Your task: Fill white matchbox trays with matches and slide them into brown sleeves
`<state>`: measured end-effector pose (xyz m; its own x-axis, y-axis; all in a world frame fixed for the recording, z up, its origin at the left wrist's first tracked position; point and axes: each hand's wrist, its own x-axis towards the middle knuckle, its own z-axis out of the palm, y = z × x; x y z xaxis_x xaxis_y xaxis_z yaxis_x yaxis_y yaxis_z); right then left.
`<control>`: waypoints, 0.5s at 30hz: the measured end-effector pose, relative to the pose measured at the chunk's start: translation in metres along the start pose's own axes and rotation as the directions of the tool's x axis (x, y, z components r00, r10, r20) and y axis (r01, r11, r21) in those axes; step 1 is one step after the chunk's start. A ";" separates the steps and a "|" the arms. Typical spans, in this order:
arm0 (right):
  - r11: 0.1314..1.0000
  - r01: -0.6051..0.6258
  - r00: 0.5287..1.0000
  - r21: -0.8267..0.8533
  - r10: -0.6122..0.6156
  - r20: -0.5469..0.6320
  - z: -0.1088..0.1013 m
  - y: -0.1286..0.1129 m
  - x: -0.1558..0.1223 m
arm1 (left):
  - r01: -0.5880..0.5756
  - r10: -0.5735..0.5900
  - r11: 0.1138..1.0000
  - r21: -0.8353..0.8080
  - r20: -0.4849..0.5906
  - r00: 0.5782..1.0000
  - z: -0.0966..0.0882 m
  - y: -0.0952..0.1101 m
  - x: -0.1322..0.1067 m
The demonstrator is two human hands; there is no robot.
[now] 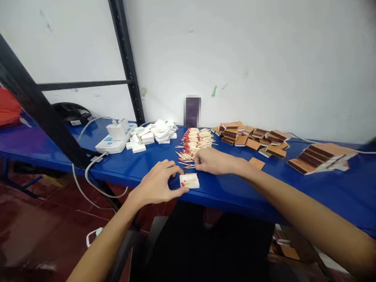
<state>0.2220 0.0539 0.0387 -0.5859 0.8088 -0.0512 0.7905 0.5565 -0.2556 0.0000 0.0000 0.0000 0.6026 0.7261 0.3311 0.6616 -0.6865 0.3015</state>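
Observation:
A small white matchbox tray (189, 181) with a few red-tipped matches in it lies near the table's front edge. My left hand (160, 182) grips its left end between thumb and forefinger. Just beyond it, my right hand (210, 160) is closed at the near right edge of a pile of loose matches (195, 141). Its fingertips are hidden, so I cannot make out what is in them. Most of the match heads in the pile point left.
White empty trays (158, 133) are heaped at the back left, beside a power strip (113, 143) with plugs and cables. Brown matchbox sleeves (255, 137) lie at the back right, and more sleeves (323, 156) are stacked farther right. A black shelf post (44, 102) rises on the left.

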 end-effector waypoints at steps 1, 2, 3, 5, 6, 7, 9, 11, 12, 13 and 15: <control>1.000 -0.013 1.000 0.010 0.013 0.005 -0.002 -0.001 -0.003 | 0.001 -0.001 1.000 -0.010 -0.003 1.000 -0.001 0.000 0.000; 1.000 -0.019 1.000 0.019 0.019 0.008 -0.005 -0.001 -0.005 | 0.003 -0.003 1.000 -0.025 -0.007 1.000 -0.002 0.000 0.000; 0.999 -0.020 1.000 0.026 0.020 0.010 -0.007 -0.002 -0.007 | 0.004 -0.005 0.999 -0.046 -0.014 1.000 -0.003 0.000 0.001; 0.999 -0.004 1.000 0.037 0.003 0.003 -0.010 -0.003 -0.011 | 0.008 -0.012 0.993 -0.117 -0.036 0.999 -0.006 -0.002 0.004; 0.999 0.016 1.000 0.039 -0.016 -0.002 -0.011 -0.003 -0.012 | 0.009 -0.018 0.987 -0.161 -0.050 0.999 -0.007 -0.004 0.007; 0.998 0.039 0.999 0.039 -0.039 -0.006 -0.012 -0.003 -0.012 | 0.009 -0.022 0.981 -0.194 -0.063 0.998 -0.008 -0.007 0.010; 0.997 0.077 0.997 0.031 -0.077 -0.005 -0.011 -0.002 -0.012 | -0.004 -0.008 0.982 -0.190 -0.060 0.998 -0.011 -0.012 0.018; 0.995 0.100 0.995 0.022 -0.100 0.002 -0.009 -0.001 -0.012 | -0.047 0.046 0.991 -0.122 -0.016 0.999 -0.013 -0.017 0.028; 0.994 0.107 0.994 0.016 -0.107 0.007 -0.008 -0.001 -0.011 | -0.070 0.071 0.993 -0.091 0.003 0.997 -0.013 -0.018 0.033; 0.994 0.112 0.994 0.008 -0.112 0.014 -0.007 0.000 -0.011 | -0.093 0.094 0.993 -0.067 0.020 0.995 -0.014 -0.020 0.038; 0.993 0.120 0.993 -0.007 -0.120 0.021 -0.007 0.000 -0.010 | -0.146 0.148 0.988 -0.046 0.053 0.988 -0.014 -0.022 0.047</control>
<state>0.2295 0.0469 0.0456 -0.6799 0.7322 -0.0401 0.7158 0.6508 -0.2532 0.0077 0.0491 0.0217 0.7166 0.6174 0.3245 0.5455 -0.7860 0.2907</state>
